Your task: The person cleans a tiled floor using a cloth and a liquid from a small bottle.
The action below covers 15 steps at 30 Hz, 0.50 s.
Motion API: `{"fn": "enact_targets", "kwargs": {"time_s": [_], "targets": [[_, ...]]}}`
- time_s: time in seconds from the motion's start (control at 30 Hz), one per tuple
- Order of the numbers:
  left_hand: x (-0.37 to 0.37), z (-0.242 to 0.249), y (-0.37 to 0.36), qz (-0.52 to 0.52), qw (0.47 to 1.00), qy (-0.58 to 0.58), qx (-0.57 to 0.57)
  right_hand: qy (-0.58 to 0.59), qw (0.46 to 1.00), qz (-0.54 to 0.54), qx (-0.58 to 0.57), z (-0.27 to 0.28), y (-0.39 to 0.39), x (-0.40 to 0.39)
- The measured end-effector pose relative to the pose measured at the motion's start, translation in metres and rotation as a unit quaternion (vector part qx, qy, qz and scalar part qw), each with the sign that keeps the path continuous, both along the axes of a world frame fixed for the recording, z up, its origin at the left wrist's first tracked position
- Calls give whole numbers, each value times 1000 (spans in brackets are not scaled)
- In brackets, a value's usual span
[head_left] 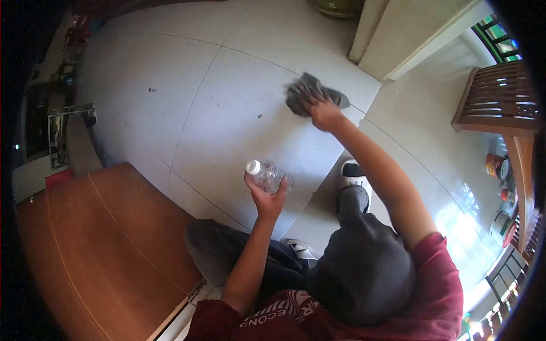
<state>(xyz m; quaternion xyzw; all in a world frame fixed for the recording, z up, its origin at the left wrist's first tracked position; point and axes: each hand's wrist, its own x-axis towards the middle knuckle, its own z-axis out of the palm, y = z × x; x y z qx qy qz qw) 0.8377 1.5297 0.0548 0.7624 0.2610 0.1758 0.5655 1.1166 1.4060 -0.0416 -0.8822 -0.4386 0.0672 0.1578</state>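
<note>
My left hand point(266, 199) is closed around a clear plastic bottle point(276, 176) with a white cap, held above the floor near my knees. Farther out, my right hand point(322, 111) presses down on a dark grey cloth point(301, 95) that lies bunched on the tiles. Motion blurs the cloth and fingers slightly. Beneath both hands is the pale tiled floor point(227, 113). A small dark speck point(260, 116) lies between the bottle and the cloth, and another dark bit point(152, 90) sits farther left.
A brown wooden door panel point(102, 244) fills the lower left. The edge of a pale wall or door frame point(392, 40) stands at the upper right, by a green rounded object point(336, 7). Wooden slatted furniture point(497, 96) is on the right, with several containers point(496, 166) beneath.
</note>
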Motion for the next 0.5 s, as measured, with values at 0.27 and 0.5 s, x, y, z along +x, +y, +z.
{"fn": "enact_targets", "kwargs": {"time_s": [0.27, 0.5], "targets": [[9, 6, -10, 70, 997, 4, -16, 198, 968, -3, -153, 6, -41, 9], [9, -2, -26, 7, 1000, 8, 22, -5, 1000, -10, -20, -45, -7, -34]]}}
